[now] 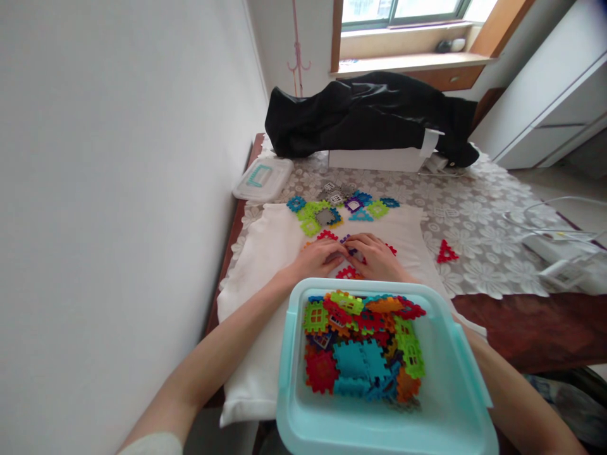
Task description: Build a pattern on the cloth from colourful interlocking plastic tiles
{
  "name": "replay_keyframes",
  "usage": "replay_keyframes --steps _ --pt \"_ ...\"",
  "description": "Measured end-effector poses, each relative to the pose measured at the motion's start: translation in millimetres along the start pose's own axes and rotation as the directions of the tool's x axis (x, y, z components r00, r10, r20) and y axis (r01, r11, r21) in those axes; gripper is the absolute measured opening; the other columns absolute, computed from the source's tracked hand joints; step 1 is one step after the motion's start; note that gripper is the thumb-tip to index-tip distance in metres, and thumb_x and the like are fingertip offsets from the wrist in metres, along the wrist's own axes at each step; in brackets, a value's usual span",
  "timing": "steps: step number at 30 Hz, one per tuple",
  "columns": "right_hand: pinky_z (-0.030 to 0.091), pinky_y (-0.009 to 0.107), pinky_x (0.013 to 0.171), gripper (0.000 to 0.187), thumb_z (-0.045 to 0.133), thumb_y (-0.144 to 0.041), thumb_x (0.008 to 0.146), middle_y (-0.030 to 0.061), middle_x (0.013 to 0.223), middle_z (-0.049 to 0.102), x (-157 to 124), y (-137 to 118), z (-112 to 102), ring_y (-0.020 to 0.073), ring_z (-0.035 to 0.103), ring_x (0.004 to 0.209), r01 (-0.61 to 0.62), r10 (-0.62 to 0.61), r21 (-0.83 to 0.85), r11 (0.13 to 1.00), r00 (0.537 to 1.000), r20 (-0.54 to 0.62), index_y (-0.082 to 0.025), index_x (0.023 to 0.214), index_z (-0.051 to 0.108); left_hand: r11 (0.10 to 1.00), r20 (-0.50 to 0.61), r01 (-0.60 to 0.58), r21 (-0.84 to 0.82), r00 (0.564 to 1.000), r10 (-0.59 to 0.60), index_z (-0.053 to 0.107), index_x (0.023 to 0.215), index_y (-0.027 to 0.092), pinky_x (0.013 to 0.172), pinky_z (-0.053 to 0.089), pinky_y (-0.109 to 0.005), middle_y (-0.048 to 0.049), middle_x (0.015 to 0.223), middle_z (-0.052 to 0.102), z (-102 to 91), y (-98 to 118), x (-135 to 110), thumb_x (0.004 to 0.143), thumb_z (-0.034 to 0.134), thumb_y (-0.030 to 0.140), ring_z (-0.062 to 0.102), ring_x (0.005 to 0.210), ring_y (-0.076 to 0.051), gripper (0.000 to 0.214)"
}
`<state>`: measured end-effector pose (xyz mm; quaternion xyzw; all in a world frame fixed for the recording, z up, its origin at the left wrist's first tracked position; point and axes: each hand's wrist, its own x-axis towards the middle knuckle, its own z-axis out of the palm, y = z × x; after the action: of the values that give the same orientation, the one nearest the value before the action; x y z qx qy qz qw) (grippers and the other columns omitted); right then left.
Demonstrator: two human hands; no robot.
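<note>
Both of my hands meet over a white cloth (265, 297), with colourful plastic interlocking tiles around them. My left hand (320, 259) is closed, its fingertips at a purple interlocking tile (345, 239) that is mostly covered by the hands. From the other side, my right hand (374, 258) curls its fingers onto the same tile. Red tiles (327, 235) lie just beyond the hands, and another red tile (348, 272) is just in front of them. An orange edge shows beside my left hand. The exact grip is partly hidden by the fingers.
A turquoise bin (455, 398) of mixed tiles stands close in front, between my forearms. Green tiles (310, 226), blue ones and grey ones lie farther back. A lid (263, 179) rests by the left wall. A red triangle (446, 251) lies right; black fabric (370, 114) covers the back.
</note>
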<state>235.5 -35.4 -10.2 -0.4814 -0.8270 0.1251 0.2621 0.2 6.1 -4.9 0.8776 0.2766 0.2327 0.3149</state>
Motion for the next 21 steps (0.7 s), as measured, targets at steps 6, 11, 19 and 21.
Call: replay_keyframes --steps 6,11,19,21 --pt "0.055 0.049 0.110 0.025 0.065 -0.028 0.102 0.0096 0.132 0.074 0.2 -0.6 -1.0 0.0298 0.065 0.125 -0.005 0.006 -0.005 1.000 1.000 0.009 -0.022 0.124 0.075 1.000 0.000 -0.009 0.002 1.000 0.009 0.075 0.115 0.019 0.101 0.056 -0.034 -0.0076 0.118 0.078 -0.4 0.7 -0.5 0.102 0.064 0.021 0.071 0.111 -0.023 0.017" --pt "0.055 0.049 0.111 0.024 0.064 -0.029 0.103 0.0095 0.132 0.074 0.1 0.4 -0.5 0.0296 0.065 0.125 -0.009 0.010 -0.010 1.000 1.000 0.013 -0.023 0.124 0.075 1.000 -0.003 -0.009 0.001 1.000 0.009 0.076 0.115 0.020 0.102 0.055 -0.033 -0.0072 0.118 0.078 -0.3 0.5 -0.2 0.102 0.064 0.021 0.071 0.111 -0.022 0.017" --pt "0.055 0.047 0.109 0.024 0.065 -0.029 0.103 0.0096 0.131 0.075 0.4 -0.9 -1.6 0.0292 0.066 0.124 -0.012 0.012 -0.014 1.000 1.000 0.010 -0.022 0.123 0.076 1.000 -0.001 -0.012 0.000 1.000 0.012 0.075 0.116 0.019 0.102 0.055 -0.033 -0.0075 0.119 0.078 0.9 -1.6 -0.2 0.102 0.065 0.020 0.072 0.111 -0.022 0.017" --pt "0.056 0.046 0.108 0.023 0.066 -0.027 0.102 0.0095 0.129 0.075 0.5 -0.7 -1.8 0.0290 0.066 0.123 -0.009 0.010 -0.011 1.000 1.000 0.007 -0.022 0.122 0.076 1.000 -0.006 -0.017 0.005 1.000 0.017 0.075 0.115 0.019 0.101 0.056 -0.033 -0.0072 0.118 0.078 1.4 -2.5 -0.5 0.102 0.065 0.020 0.072 0.110 -0.022 0.017"
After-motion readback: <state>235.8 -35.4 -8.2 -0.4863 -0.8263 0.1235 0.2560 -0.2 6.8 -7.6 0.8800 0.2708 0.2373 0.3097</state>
